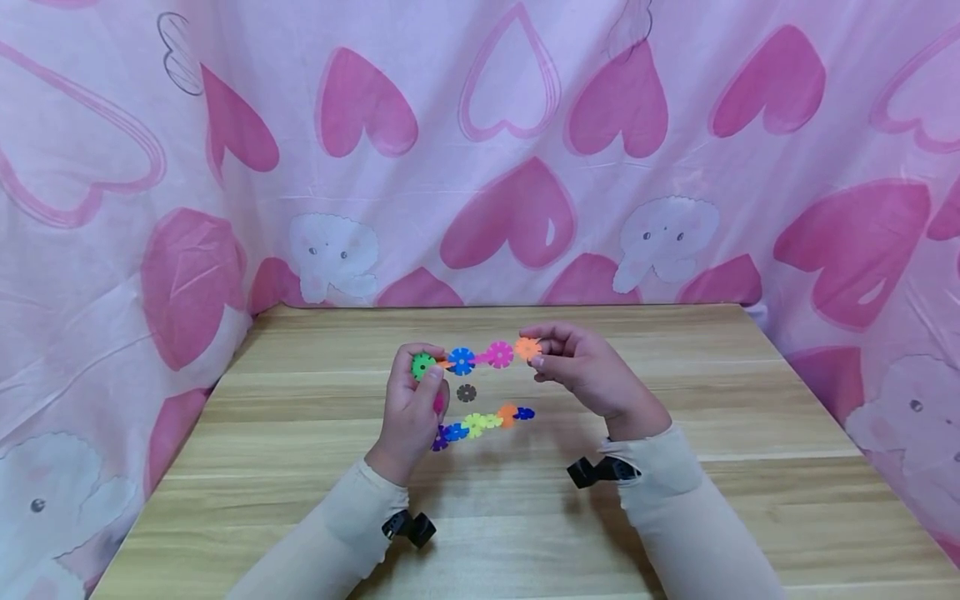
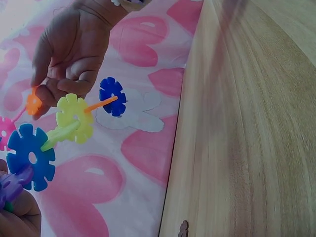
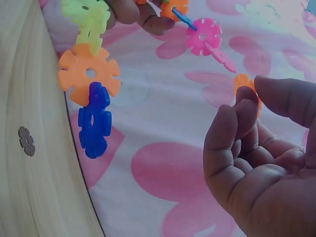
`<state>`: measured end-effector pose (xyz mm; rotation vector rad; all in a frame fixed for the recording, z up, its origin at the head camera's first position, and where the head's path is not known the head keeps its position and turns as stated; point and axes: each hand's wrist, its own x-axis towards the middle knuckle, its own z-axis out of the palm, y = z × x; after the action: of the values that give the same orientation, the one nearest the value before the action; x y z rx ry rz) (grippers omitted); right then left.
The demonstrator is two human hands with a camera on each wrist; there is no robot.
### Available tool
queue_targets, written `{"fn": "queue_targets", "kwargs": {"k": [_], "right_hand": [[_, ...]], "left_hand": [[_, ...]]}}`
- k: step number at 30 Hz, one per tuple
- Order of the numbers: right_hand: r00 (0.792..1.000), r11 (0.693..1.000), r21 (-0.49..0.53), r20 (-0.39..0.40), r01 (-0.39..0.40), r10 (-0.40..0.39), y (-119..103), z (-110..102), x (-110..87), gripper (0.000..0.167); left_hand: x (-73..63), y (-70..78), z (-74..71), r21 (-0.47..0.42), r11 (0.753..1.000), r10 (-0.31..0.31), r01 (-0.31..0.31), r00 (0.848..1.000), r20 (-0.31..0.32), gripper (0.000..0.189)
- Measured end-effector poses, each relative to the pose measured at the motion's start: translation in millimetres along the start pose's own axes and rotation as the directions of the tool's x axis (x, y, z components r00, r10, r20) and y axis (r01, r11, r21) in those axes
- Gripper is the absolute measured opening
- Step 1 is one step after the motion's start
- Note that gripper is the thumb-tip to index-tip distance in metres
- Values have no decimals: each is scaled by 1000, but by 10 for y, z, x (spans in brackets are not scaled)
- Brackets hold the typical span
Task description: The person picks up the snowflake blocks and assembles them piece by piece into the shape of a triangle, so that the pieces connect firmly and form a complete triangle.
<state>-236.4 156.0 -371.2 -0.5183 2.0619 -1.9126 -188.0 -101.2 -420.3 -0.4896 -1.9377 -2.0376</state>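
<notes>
My left hand [image 1: 405, 408] holds a chain of interlocking plastic snowflake discs, its thumb against a green disc [image 1: 423, 367]. The upper strand runs right through a blue disc [image 1: 462, 362] to a pink disc [image 1: 500, 354]. My right hand [image 1: 600, 375] pinches an orange disc [image 1: 528, 348] between thumb and fingers, right at that strand's end. Below, a second strand extends from the left hand, with a purple disc [image 1: 440, 438], a yellow disc [image 1: 474, 426], another orange disc [image 3: 90, 73] and a dark blue disc [image 3: 95, 120] at its tip. Part of the chain is hidden behind the left hand.
A single grey-brown disc [image 1: 467, 392] lies flat on the wooden table [image 1: 675, 517], beneath the held strands. Pink heart-patterned cloth [image 1: 510, 208] hangs behind the table and along both sides. A black strap mount sits on each wrist.
</notes>
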Motion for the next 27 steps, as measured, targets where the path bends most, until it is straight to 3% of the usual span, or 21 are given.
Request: {"fn": "queue_targets", "kwargs": {"k": [9, 17, 27], "right_hand": [[997, 1000, -7, 70, -13, 13, -54, -23, -38, 41], [988, 1000, 12, 153, 20, -21, -63, -49, -61, 37], [984, 994, -108, 175, 37, -17, -47, -59, -67, 31]], "left_hand": [[-5, 7, 1, 8, 1000, 10, -10, 1000, -2, 21], [-6, 7, 6, -17, 999, 39, -39, 999, 16, 19], [-49, -10, 18, 1, 998, 57, -57, 997, 47, 19]]}}
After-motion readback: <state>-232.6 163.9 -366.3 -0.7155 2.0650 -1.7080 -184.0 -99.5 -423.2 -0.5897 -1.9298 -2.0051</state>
